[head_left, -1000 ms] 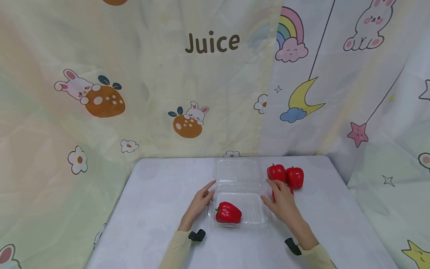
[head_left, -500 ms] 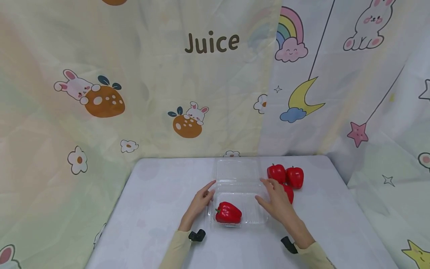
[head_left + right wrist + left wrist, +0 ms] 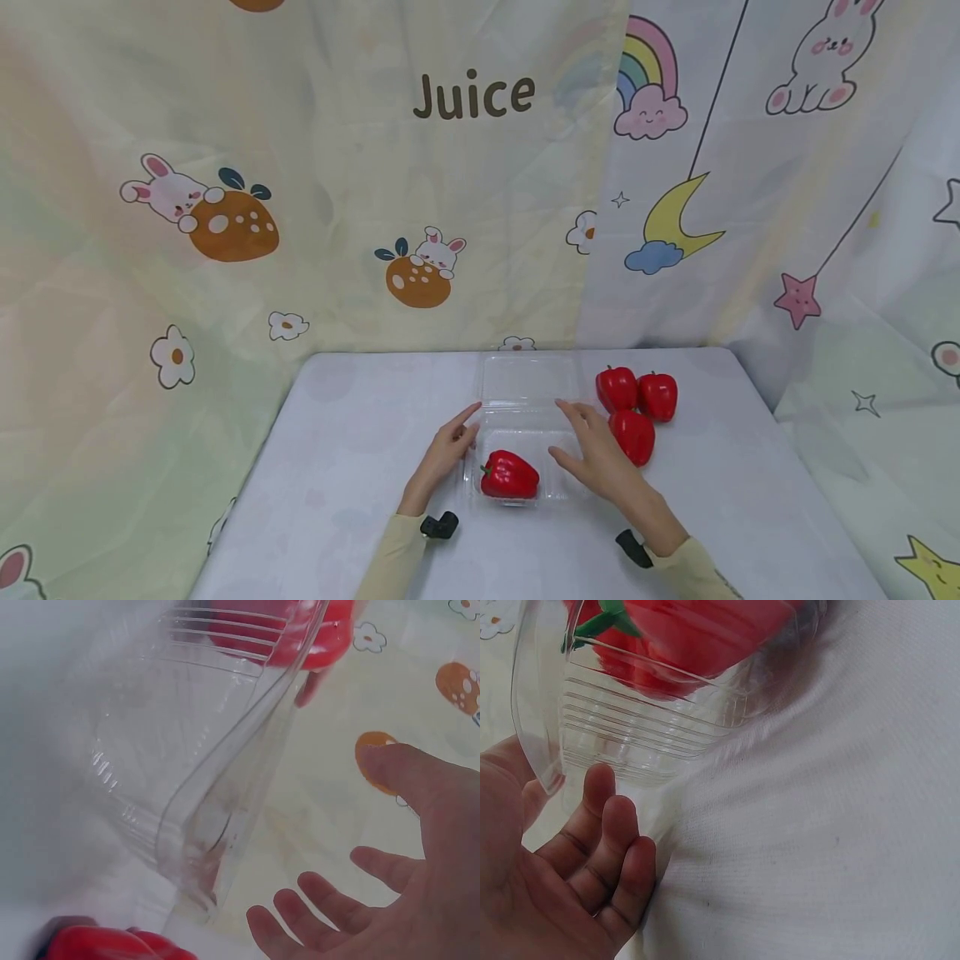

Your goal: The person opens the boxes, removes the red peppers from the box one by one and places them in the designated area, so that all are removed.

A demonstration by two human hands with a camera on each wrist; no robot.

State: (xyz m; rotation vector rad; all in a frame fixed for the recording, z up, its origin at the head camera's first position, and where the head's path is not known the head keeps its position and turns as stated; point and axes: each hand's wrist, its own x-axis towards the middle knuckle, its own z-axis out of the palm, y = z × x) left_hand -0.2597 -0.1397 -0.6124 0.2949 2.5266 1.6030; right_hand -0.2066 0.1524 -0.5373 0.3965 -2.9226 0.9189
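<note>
A clear plastic clamshell box (image 3: 558, 485) lies with its lid (image 3: 528, 379) folded back on the table. One red bell pepper (image 3: 510, 475) with a green stem is in the left part of its base. My left hand (image 3: 442, 458) rests at the box's left edge. In the left wrist view, the fingers (image 3: 619, 825) are loosely bent beside the ribbed wall. My right hand (image 3: 600, 462) hovers over the right side of the box with spread fingers, holding nothing. Its thumb and fingers (image 3: 322, 900) stand apart from the rim in the right wrist view.
Beyond the right hand, three red bell peppers (image 3: 633, 437) sit clustered on the white-covered table (image 3: 360, 417). One red pepper (image 3: 112, 946) shows at the bottom of the right wrist view. A printed cloth backdrop (image 3: 480, 183) stands behind the table.
My right hand has moved left, away from the three peppers and over the box; the nearest pepper is now uncovered. The left hand and the box have stayed in place.
</note>
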